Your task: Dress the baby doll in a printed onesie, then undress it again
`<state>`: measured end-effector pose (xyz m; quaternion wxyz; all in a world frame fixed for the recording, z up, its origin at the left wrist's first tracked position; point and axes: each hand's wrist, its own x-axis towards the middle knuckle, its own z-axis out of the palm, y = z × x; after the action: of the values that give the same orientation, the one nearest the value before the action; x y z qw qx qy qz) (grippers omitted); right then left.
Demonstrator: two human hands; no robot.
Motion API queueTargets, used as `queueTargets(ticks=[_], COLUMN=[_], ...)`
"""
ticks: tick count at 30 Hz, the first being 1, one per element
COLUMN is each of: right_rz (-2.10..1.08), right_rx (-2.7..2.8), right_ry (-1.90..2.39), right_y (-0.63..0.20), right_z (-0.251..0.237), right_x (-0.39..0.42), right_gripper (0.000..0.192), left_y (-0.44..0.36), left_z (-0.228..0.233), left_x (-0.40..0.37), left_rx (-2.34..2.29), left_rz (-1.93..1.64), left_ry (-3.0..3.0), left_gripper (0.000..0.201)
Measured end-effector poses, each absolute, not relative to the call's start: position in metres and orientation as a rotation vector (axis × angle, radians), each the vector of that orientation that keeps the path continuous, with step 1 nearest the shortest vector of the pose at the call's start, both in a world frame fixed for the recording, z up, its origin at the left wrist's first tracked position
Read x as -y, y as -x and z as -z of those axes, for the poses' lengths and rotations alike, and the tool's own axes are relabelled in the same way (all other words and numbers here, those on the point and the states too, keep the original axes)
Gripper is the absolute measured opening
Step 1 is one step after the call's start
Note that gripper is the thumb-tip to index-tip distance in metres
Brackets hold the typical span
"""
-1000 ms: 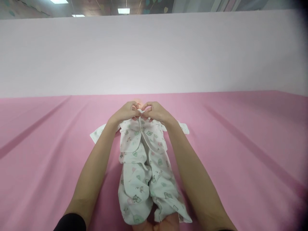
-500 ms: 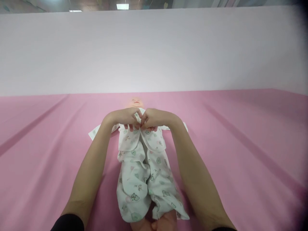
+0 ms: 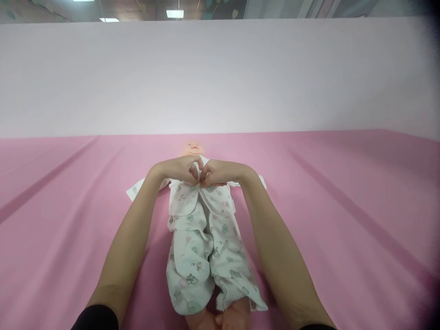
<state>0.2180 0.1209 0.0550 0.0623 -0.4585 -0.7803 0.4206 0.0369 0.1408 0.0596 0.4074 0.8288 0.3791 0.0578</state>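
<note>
A doll [image 3: 194, 147] in a printed suit [image 3: 202, 238] lies on its back on the pink bench [image 3: 343, 206], long axis running away from the camera, head far, feet near. The left hand [image 3: 178, 168] and right hand [image 3: 217, 172] meet at its chest, each pinching the suit's front edges.

Left hand [image 3: 178, 168] and right hand [image 3: 216, 172] pinching doll's printed top [image 3: 201, 197] on pink sheet [image 3: 343, 206]

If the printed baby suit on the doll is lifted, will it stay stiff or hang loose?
The baby suit is probably floppy: it wrinkles and bunches under the left hand and right hand. It looks thin, so likely light. On the doll it may sag.
</note>
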Motion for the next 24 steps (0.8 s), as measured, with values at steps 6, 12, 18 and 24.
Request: queueTargets(ticks=[6, 12, 18, 24], right_rz=[-1.218, -1.340, -1.292, -1.062], right_rx=[2.313, 2.262, 2.201, 1.925], right_ry=[1.420, 1.331, 1.401, 1.494], right_y=[-0.215, -0.222, -0.222, -0.216], right_z=[-0.054, -0.065, -0.061, -0.052], right_x=[-0.121, -0.113, -0.119, -0.127], right_gripper=[0.012, 0.006, 0.005, 0.007], left_y=[-0.036, -0.034, -0.034, -0.030], left_z=[-0.059, -0.058, -0.059, -0.052], left_x=[-0.141, -0.142, -0.142, -0.151], left_rx=[-0.911, -0.927, -0.942, -0.970], left_rz=[-0.221, -0.301, -0.279, -0.363], left_ry=[-2.079, -2.062, -2.044, -2.017], left_gripper=[0.038, 0.033, 0.032, 0.021])
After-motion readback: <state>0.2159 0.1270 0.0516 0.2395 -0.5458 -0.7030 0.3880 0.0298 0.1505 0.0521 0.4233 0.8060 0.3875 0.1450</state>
